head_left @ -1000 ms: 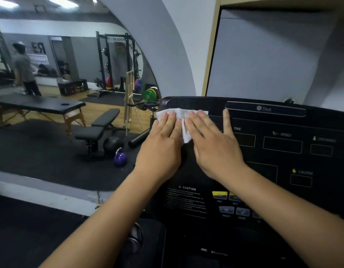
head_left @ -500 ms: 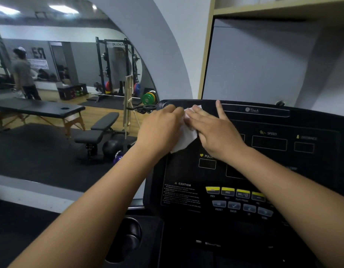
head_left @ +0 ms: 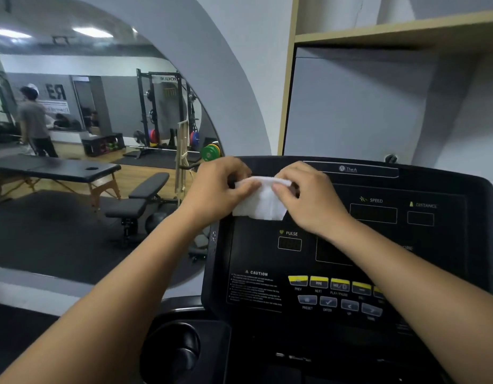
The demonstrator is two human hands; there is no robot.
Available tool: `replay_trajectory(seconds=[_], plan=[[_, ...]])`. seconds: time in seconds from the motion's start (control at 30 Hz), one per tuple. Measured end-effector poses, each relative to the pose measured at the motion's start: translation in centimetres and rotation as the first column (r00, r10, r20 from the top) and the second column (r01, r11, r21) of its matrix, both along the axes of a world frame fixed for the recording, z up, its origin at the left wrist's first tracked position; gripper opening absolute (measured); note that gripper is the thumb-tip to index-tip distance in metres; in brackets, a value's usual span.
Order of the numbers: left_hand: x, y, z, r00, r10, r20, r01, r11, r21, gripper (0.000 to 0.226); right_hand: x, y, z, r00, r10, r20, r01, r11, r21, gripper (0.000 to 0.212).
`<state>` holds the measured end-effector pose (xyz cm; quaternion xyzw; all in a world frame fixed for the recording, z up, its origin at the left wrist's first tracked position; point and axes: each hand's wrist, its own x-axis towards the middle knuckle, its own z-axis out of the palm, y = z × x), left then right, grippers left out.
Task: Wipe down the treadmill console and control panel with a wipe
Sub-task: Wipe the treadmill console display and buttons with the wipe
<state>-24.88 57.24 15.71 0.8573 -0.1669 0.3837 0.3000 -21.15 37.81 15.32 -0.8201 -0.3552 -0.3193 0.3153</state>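
2 pinch grips noted: left hand [head_left: 215,189] and right hand [head_left: 309,200], fingers curled, hold the white folded fabric wipe [head_left: 263,205] by its top edge before the upper-left of the black plastic treadmill console [head_left: 256,245]. Recommendation: fold square, then press flat, stroking in overlapping passes.

Console [head_left: 350,245] smooth black plastic w/ semi-gloss sheen; wipe [head_left: 260,202] soft white cloth-like, matt.

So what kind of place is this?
Most likely a gym: a treadmill console in front, and at left a weight bench, a squat rack and coloured weight plates.
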Motion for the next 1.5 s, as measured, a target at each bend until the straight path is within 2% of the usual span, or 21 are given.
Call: replay_trajectory(seconds=[0.07, 0.1, 0.13, 0.17, 0.2, 0.23, 0.3, 0.33, 0.4, 0.47, 0.57, 0.67, 0.8, 1.0, 1.23, 1.37, 1.5], plan=[[-0.2, 0.1, 0.2, 0.988, -0.135, -0.074, 0.115, 0.965, -0.235, 0.025, 0.3, 0.3, 1.0, 0.99, 0.018, -0.138, -0.002, 0.994, 0.114, 0.006], [0.0, 0.1, 0.3, 0.989, -0.124, -0.075, 0.097, 0.951, -0.293, 0.022, 0.7, 0.5, 1.3, 0.987, 0.003, -0.161, 0.021, 0.989, 0.149, 0.004], [0.2, 0.0, 0.2, 0.997, -0.042, -0.058, 0.024, 0.959, -0.283, 0.02, 0.9, 0.8, 1.6, 0.987, -0.025, -0.158, 0.053, 0.984, 0.17, 0.003], [0.5, -0.1, 0.0, 0.995, 0.095, -0.005, -0.094, 0.974, -0.205, 0.02, 1.3, 1.2, 1.7, 0.988, -0.071, -0.137, 0.095, 0.98, 0.174, 0.006], [0.8, -0.3, -0.4, 0.966, 0.241, 0.097, -0.235, 0.97, -0.066, 0.021, 1.7, 1.6, 1.7, 0.984, -0.152, -0.089, 0.163, 0.977, 0.139, 0.011], [1.1, -0.8, -0.9, 0.923, 0.32, 0.215, -0.347, 0.933, 0.099, 0.022, 2.0, 2.0, 1.6, 0.965, -0.261, -0.004, 0.261, 0.963, 0.062, 0.016], [1.7, -1.9, -2.8, 0.896, 0.27, 0.352, -0.398, 0.841, 0.366, 0.024, 2.5, 2.6, 1.2, 0.883, -0.416, 0.217, 0.437, 0.897, -0.058, 0.026], [1.8, -2.3, -3.9, 0.912, 0.239, 0.334, -0.374, 0.818, 0.437, 0.027, 2.5, 2.7, 1.1, 0.851, -0.427, 0.305, 0.466, 0.882, -0.068, 0.026], [1.6, -2.7, -6.0, 0.933, 0.259, 0.249, -0.35, 0.816, 0.459, 0.035, 2.2, 2.4, 0.2, 0.819, -0.347, 0.457, 0.448, 0.884, -0.131, 0.021], [1.0, -2.5, -7.5, 0.93, 0.319, 0.183, -0.368, 0.81, 0.458, 0.044, 2.0, 1.8, -2.0, 0.813, -0.24, 0.531, 0.443, 0.847, -0.295, 0.028], [1.0, -2.0, -7.6, 0.935, 0.329, 0.129, -0.349, 0.802, 0.485, 0.055, 1.4, 1.4, -3.7, 0.856, -0.26, 0.447, 0.484, 0.707, -0.516, 0.052], [2.4, -1.5, -5.1, 0.937, 0.343, 0.073, -0.34, 0.836, 0.431, 0.057, 1.5, 2.9, -1.7, 0.852, -0.313, 0.419, 0.519, 0.607, -0.602, 0.058], [3.3, -0.5, -3.8, 0.925, 0.378, 0.048, -0.367, 0.851, 0.375, 0.062, 2.1, 4.8, 0.3, 0.867, -0.31, 0.391, 0.493, 0.648, -0.581, 0.059], [-0.4, -0.4, -7.9, 0.944, 0.329, -0.006, -0.306, 0.885, 0.35, 0.061, 0.1, 4.4, -3.8, 0.889, -0.218, 0.403, 0.446, 0.611, -0.654, 0.063], [3.2, -0.3, -2.0, 0.942, 0.335, -0.015, -0.322, 0.915, 0.244, 0.051, 2.7, 6.3, 0.9, 0.865, -0.325, 0.382, 0.499, 0.64, -0.585, 0.058], [-0.2, -0.5, -6.8, 0.958, 0.288, -0.015, -0.277, 0.933, 0.229, 0.053, 0.6, 5.1, -3.3, 0.875, -0.214, 0.434, 0.463, 0.632, -0.622, 0.061], [-4.1, -0.9, -12.5, 0.953, 0.295, -0.069, -0.265, 0.923, 0.279, 0.055, -2.2, 3.0, -8.6, 0.918, -0.086, 0.387, 0.353, 0.623, -0.698, 0.063]])
